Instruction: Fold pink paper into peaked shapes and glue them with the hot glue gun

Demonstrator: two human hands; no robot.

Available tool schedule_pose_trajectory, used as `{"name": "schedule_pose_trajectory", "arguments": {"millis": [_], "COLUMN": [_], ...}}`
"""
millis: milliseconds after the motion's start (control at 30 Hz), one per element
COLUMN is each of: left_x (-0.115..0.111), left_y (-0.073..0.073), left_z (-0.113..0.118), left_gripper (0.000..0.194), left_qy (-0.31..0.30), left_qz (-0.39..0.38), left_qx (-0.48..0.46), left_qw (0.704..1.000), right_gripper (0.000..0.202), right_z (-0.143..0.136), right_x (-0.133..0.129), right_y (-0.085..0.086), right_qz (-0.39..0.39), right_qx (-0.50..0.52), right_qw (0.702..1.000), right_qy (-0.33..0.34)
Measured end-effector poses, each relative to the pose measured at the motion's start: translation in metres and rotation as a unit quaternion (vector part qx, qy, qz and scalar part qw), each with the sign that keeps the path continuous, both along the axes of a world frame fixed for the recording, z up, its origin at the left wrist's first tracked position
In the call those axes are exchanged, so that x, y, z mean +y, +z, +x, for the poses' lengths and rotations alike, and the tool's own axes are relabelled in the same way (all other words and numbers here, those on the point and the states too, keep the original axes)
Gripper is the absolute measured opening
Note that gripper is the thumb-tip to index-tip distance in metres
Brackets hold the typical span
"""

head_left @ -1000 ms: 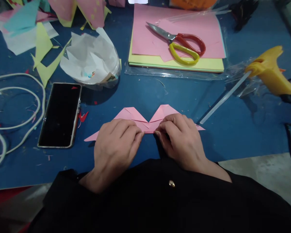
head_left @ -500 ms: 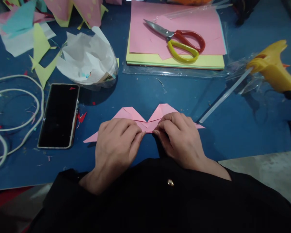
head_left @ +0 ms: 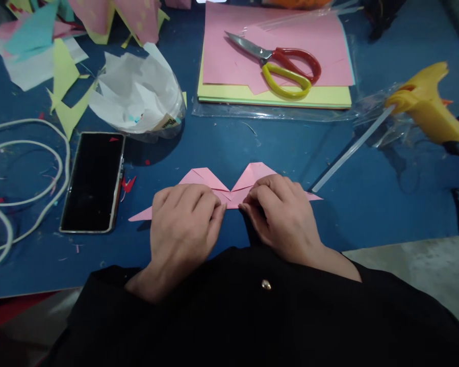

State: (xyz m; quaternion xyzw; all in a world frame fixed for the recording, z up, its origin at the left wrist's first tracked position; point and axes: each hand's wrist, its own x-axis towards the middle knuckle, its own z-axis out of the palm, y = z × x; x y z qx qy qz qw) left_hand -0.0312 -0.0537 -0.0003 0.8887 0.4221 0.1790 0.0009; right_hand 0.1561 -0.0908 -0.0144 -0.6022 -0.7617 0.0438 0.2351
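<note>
A folded pink paper (head_left: 235, 198) lies near the front edge of the blue table, with two raised peaks, a V-shaped dip between them and a thin pointed tip at each side. My left hand (head_left: 185, 219) pinches its lower edge left of the middle, thumb and fingers pressed together. On the other side of the dip, my right hand (head_left: 285, 216) pinches the same edge. Both hands cover parts of the paper.
Scissors (head_left: 286, 71) rest on a stack of coloured paper (head_left: 214, 93). A yellow glue gun (head_left: 424, 104) with a clear stick is at right. On the left are a phone (head_left: 93, 181), a white cable (head_left: 68, 158), paper scraps and a plastic bowl (head_left: 137, 97) of white paper.
Both hands keep their pinch on the pink paper. My left fingertips have shifted very slightly left, and the paper's left tip has moved a little left and up.
</note>
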Motion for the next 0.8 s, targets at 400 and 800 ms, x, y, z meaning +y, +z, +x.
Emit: {"name": "schedule_pose_trajectory", "arguments": {"millis": [400, 800], "left_x": [-0.009, -0.011], "left_y": [0.004, 0.003], "left_z": [0.000, 0.001], "left_gripper": [0.019, 0.032], "left_qy": [-0.165, -0.177], "left_qz": [0.110, 0.144], "left_qx": [-0.004, 0.065], "left_qw": [0.980, 0.972], "right_gripper": [0.022, 0.019], "right_z": [0.001, 0.022], "right_x": [0.001, -0.009], "right_y": [-0.001, -0.001], "right_qz": [-0.002, 0.024], "right_qx": [-0.022, -0.043], "right_qw": [1.000, 0.998], "right_qy": [0.005, -0.032]}}
